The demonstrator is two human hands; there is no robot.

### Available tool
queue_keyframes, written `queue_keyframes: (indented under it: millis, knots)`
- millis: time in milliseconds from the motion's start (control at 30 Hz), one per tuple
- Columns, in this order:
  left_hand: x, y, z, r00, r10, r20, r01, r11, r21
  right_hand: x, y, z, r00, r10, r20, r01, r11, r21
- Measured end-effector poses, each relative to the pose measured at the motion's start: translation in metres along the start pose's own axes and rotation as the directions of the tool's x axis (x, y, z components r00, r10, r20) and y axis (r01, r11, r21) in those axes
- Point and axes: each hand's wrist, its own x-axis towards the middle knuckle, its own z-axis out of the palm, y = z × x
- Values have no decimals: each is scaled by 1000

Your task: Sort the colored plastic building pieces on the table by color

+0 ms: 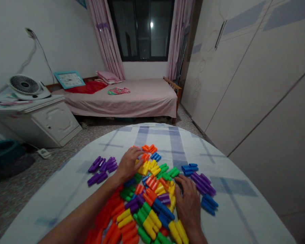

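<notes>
My left hand (130, 163) reaches over the far part of a pile of plastic finger-shaped building pieces. Its thumb and fingers are apart, close around the orange pieces (145, 157); I cannot tell if it touches them. Yellow pieces (154, 167) lie just under the thumb. At the pile's right edge rests my right hand (188, 200), fingers bent and apart, beside yellow pieces (172, 195) and near the green pieces (173, 172). No piece shows in it. Purple pieces (202, 183) and blue pieces (209, 204) lie to its right.
The round table wears a white and blue checked cloth (231, 217). Purple pieces (99, 169) form a separate group at left; red pieces (104, 217) fill the pile's near left. Beyond stand a bed (142, 96), a cabinet (56, 120) with a fan (25, 84), and a wardrobe (256, 112).
</notes>
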Motion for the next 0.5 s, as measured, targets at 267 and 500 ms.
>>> queue_keyframes:
  millis: [267,500]
  knots:
    - [48,43,45,991,-27,133,17,997,74,-2,-2,0,1000,10,-20,-10,1000,-27]
    - [57,63,43,987,5,163,-15,998,61,-3,-4,-1,1000,16,-23,-16,1000,-21]
